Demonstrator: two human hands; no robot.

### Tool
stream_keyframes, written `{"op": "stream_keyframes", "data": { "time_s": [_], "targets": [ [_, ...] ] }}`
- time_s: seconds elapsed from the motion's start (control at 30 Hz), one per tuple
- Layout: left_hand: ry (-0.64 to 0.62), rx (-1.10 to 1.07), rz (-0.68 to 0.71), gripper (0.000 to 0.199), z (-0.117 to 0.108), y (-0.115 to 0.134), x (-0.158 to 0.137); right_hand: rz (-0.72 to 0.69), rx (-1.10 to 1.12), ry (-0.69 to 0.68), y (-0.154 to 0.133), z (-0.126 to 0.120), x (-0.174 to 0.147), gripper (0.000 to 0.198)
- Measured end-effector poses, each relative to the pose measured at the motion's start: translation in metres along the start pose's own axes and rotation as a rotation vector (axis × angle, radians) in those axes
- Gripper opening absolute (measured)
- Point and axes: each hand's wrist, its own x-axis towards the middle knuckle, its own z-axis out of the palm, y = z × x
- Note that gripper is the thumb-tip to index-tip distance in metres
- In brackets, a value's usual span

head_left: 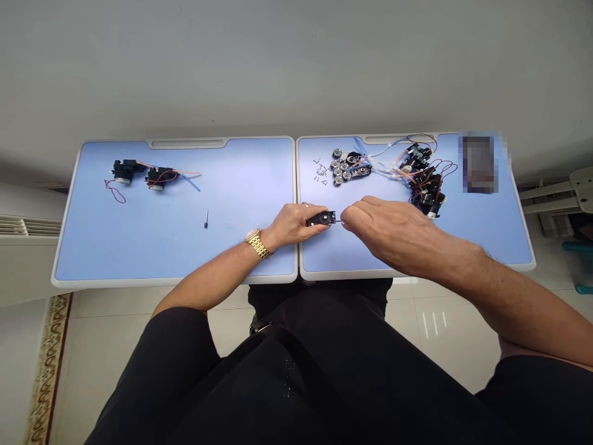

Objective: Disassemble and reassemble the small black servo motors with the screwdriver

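Observation:
My left hand (293,224), with a gold watch at the wrist, is closed on a small black plastic part (323,217) that shows a round piece on its top. To its right, my right hand (375,225) is closed around a thin screwdriver (338,221). Only the dark shaft shows, and its tip meets the right end of the black part; the handle is hidden in my fingers. Behind my hands lie several loose small screws (320,172) beside a cluster of round silver-and-black pieces (340,168).
Several black wired assemblies (424,179) are heaped at the right, with tangled blue and orange tubes or wires. Two similar assemblies (160,177) lie on the left table (139,247). A small screwdriver-like tool (206,219) lies nearer me. A blurred rectangle (479,164) is at the far right.

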Motion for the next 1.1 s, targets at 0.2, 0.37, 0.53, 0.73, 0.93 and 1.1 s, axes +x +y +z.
{"op": "stream_keyframes", "data": {
  "time_s": [0.2, 0.37, 0.53, 0.73, 0.93, 1.1],
  "targets": [
    [0.008, 0.007, 0.033, 0.032, 0.000, -0.001, 0.000, 0.080, -0.129, 0.032, -0.003, 0.007, 0.003, 0.035],
    [-0.003, 0.012, 0.018, 0.034, 0.000, -0.001, 0.000, 0.118, -0.196, 0.016, -0.007, 0.002, 0.006, 0.032],
    [-0.017, -0.007, -0.012, 0.032, -0.001, 0.001, 0.001, 0.004, -0.070, -0.015, -0.004, -0.004, 0.006, 0.023],
    [-0.005, -0.011, -0.002, 0.031, -0.001, 0.000, 0.001, 0.084, -0.127, 0.036, -0.002, 0.007, 0.006, 0.033],
    [-0.004, -0.019, 0.008, 0.032, -0.002, 0.001, 0.001, 0.134, -0.215, 0.002, -0.006, 0.001, 0.008, 0.039],
    [-0.019, -0.052, -0.020, 0.028, -0.004, 0.004, 0.002, -0.013, -0.080, -0.013, -0.001, -0.005, 0.009, 0.029]
  ]
}}
